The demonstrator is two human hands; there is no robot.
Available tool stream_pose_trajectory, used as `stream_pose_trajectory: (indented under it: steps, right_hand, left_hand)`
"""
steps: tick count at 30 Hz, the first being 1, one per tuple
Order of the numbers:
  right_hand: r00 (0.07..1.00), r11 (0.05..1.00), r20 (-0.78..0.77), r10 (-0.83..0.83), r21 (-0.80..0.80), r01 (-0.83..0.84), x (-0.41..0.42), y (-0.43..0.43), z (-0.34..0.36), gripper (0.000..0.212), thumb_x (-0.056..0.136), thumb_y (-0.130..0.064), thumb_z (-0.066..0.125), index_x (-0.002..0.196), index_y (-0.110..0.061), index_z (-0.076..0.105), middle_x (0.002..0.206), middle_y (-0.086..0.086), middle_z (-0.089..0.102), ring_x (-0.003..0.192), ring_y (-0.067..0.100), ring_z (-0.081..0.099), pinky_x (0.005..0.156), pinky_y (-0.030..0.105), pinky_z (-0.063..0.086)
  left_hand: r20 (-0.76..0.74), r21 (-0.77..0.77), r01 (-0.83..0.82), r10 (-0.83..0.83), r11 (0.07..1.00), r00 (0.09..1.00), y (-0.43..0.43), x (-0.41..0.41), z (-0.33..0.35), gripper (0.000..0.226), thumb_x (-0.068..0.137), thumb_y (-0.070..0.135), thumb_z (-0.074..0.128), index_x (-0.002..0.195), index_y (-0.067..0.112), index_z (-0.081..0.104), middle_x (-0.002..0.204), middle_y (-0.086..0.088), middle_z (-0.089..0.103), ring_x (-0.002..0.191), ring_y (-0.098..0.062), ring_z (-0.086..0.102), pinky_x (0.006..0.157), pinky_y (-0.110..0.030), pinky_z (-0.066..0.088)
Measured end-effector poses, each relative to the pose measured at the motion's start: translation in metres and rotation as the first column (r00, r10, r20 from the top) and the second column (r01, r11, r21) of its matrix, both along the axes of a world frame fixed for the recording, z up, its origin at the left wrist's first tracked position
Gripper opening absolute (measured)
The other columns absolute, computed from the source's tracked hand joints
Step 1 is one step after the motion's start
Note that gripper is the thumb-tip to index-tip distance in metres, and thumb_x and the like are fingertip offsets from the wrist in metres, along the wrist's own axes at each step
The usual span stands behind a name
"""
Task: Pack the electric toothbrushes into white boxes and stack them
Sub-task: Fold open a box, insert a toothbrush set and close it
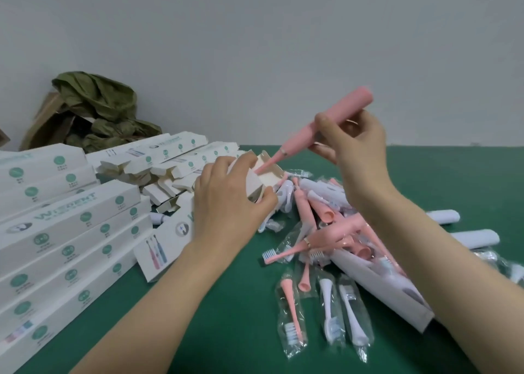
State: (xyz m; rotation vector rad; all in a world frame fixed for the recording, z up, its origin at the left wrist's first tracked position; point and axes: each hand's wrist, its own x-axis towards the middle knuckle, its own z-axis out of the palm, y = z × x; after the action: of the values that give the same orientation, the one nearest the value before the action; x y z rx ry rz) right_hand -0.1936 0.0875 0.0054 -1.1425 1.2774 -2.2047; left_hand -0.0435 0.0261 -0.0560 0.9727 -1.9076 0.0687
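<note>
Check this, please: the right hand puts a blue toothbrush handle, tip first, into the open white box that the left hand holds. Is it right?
Not quite: the handle is pink, not blue. In the head view the right hand holds the pink toothbrush handle, tip first, at the open white box that the left hand grips.

A pink toothbrush handle [340, 107] slants down, narrow tip inside the open white box [265, 176] — flaps spread; right of that box lies a heap [320, 212] of pink and white handles and bagged brush heads. Left of the box sit stacked closed boxes [73, 226] — white, green-dotted.
</note>
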Motion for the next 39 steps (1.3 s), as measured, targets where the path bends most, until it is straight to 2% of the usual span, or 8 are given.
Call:
stream_pose_trajectory:
  steps: [11, 14, 17, 22, 28, 31, 34, 39]
  right_hand:
    - [0.905, 0.976, -0.408, 0.118, 0.216, -0.030, 0.024, -0.001, -0.023, 0.034, 0.076, -0.021, 0.078, 0.103, -0.013, 0.059, 0.077, -0.005, 0.064, 0.070, 0.008, 0.059, 0.071, 0.023, 0.052]
    - [0.921, 0.990, -0.389, 0.024, 0.136, 0.032, 0.024, 0.002, -0.025, 0.047, 0.079, -0.024, 0.074, 0.117, -0.019, 0.046, 0.084, 0.006, 0.067, 0.083, 0.023, 0.066, 0.083, 0.036, 0.054]
    - [0.890, 0.996, -0.447, -0.090, -0.030, 0.086, 0.028, 0.005, -0.028, 0.038, 0.078, -0.017, 0.075, 0.108, -0.019, 0.051, 0.083, -0.001, 0.067, 0.078, 0.013, 0.065, 0.077, 0.025, 0.053]
    - [0.534, 0.989, -0.839, -0.101, -0.024, 0.148, 0.036, 0.002, -0.036, 0.015, 0.090, -0.013, 0.062, 0.090, -0.004, 0.074, 0.107, 0.010, 0.064, 0.091, 0.014, 0.056, 0.079, 0.012, 0.036]
    - [0.780, 0.984, -0.622, 0.071, 0.170, 0.047, 0.016, 0.012, -0.013, 0.025, 0.095, -0.020, 0.055, 0.074, -0.013, 0.067, 0.073, -0.002, 0.067, 0.071, 0.010, 0.062, 0.076, 0.033, 0.052]
    - [0.400, 0.665, -0.546, 0.736, 0.692, -0.280, -0.001, 0.022, -0.010, 0.012, 0.082, -0.002, 0.069, 0.087, -0.012, 0.071, 0.076, 0.002, 0.070, 0.067, 0.002, 0.063, 0.069, 0.016, 0.049]
    - [0.044, 0.404, -0.402, 0.915, 0.912, -0.072, 0.008, 0.020, -0.033, 0.034, 0.076, 0.005, 0.072, 0.104, -0.015, 0.072, 0.087, 0.008, 0.067, 0.066, 0.000, 0.059, 0.065, 0.010, 0.044]
    - [0.002, 0.459, -0.460, 0.888, 0.886, 0.070, 0.023, 0.009, -0.055, 0.023, 0.081, -0.002, 0.068, 0.088, -0.024, 0.072, 0.075, -0.004, 0.069, 0.065, 0.009, 0.061, 0.067, 0.019, 0.046]
  left_hand:
    - [-0.107, -0.041, 0.049, -0.053, 0.998, 0.993, 0.009, 0.002, 0.002, 0.050, 0.072, 0.034, 0.061, 0.119, 0.015, 0.062, 0.105, -0.008, 0.059, 0.101, -0.028, 0.051, 0.088, -0.030, 0.034]
    - [-0.111, -0.023, 0.064, -0.066, 0.998, 0.992, 0.009, 0.004, 0.004, 0.049, 0.074, 0.030, 0.064, 0.120, 0.015, 0.061, 0.106, -0.008, 0.059, 0.101, -0.027, 0.050, 0.087, -0.021, 0.026]
    - [-0.123, -0.044, 0.074, -0.079, 0.996, 0.989, 0.008, 0.006, 0.006, 0.050, 0.074, 0.026, 0.069, 0.121, 0.013, 0.061, 0.106, -0.008, 0.060, 0.101, -0.027, 0.051, 0.085, -0.015, 0.023]
    - [-0.130, -0.071, 0.092, -0.100, 0.993, 0.986, 0.008, 0.006, 0.008, 0.052, 0.076, 0.038, 0.055, 0.119, 0.010, 0.061, 0.106, -0.009, 0.061, 0.101, -0.027, 0.052, 0.086, -0.015, 0.025]
    - [-0.117, -0.072, 0.074, -0.082, 0.995, 0.990, 0.000, 0.014, 0.009, 0.046, 0.076, 0.026, 0.066, 0.118, 0.010, 0.060, 0.106, -0.008, 0.061, 0.101, -0.026, 0.050, 0.085, -0.018, 0.025]
    - [-0.113, -0.070, 0.080, -0.087, 0.994, 0.990, -0.001, 0.013, 0.010, 0.047, 0.076, 0.030, 0.061, 0.118, 0.010, 0.060, 0.106, -0.008, 0.061, 0.102, -0.026, 0.052, 0.087, -0.018, 0.026]
    - [-0.128, -0.060, 0.092, -0.100, 0.994, 0.987, 0.001, 0.011, 0.011, 0.047, 0.075, 0.030, 0.061, 0.118, 0.010, 0.060, 0.106, -0.008, 0.060, 0.101, -0.027, 0.051, 0.088, -0.021, 0.029]
    - [-0.109, -0.072, 0.089, -0.096, 0.993, 0.989, 0.001, 0.013, 0.006, 0.047, 0.076, 0.030, 0.061, 0.118, 0.010, 0.060, 0.107, -0.008, 0.060, 0.100, -0.028, 0.051, 0.087, -0.022, 0.029]
